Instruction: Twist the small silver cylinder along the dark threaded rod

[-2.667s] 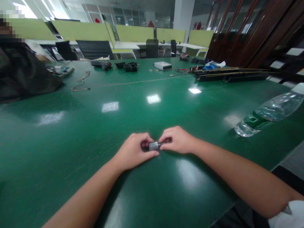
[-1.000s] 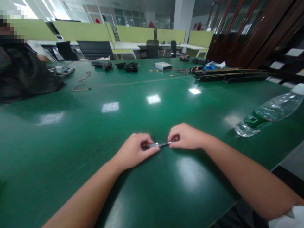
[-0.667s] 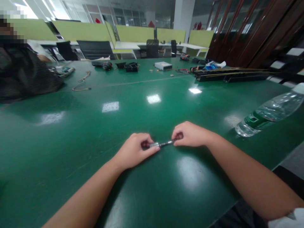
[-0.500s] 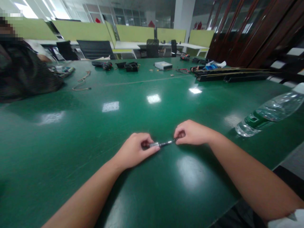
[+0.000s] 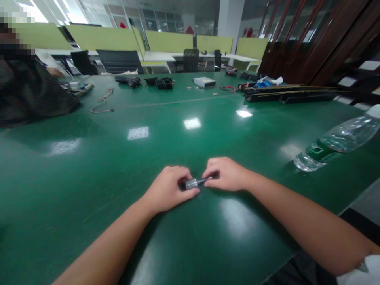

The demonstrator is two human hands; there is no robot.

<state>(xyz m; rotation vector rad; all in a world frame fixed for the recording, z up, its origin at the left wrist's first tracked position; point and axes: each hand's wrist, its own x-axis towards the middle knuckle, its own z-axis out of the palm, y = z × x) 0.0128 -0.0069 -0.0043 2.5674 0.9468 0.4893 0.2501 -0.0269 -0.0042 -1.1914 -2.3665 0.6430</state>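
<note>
Office room, glossy green table (image 5: 184,237). From my remote post I see the left hand (image 5: 169,190) curled, thumb and fingers gripping a small metal cylinder (image 5: 191,183), low over the near part of the tabletop. Right hand (image 5: 227,174) closed, its fingertips pinching a thin dark shaft (image 5: 201,181) at the cylinder's right end. I cannot tell whether the cylinder touches the table. To the right of both hands I note a clear bottle (image 5: 322,151), white cap. Farther off: pale cable (image 5: 102,101), grey box (image 5: 204,82), black rails (image 5: 289,95). Beyond the table, yellow-green partitions (image 5: 169,41) and dark chairs (image 5: 118,61)
</note>
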